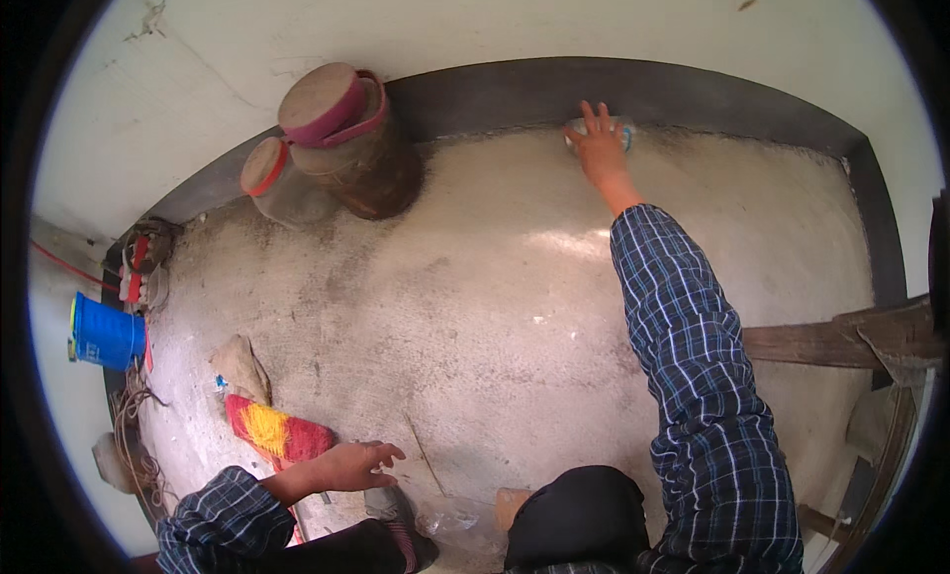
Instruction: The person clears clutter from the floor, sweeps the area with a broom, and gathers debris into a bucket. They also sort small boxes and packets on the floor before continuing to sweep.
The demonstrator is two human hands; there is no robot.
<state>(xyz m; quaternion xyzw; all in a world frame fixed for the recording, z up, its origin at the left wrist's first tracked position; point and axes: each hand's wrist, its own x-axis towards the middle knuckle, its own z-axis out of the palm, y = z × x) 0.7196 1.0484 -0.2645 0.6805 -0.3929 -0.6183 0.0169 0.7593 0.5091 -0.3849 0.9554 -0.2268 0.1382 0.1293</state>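
My right hand (600, 149) reaches out to the foot of the far wall, its fingers spread over a clear plastic container (628, 137) with a blue patch. The hand covers most of the container, and whether the fingers grip it cannot be seen. My left hand (355, 466) hovers low at the front left with loosely bent fingers and nothing in them. Just beyond its wrist lies a red and yellow brush head (278, 429). A clear plastic bag or bottle (460, 520) is on the floor between my legs.
Two lidded jars, a large one (364, 166) and a smaller one (289, 195), stand at the back left. A blue bucket (110, 332), ropes (137, 425) and a cloth sack (241, 370) are on the left. A wooden beam (809, 342) juts in from the right.
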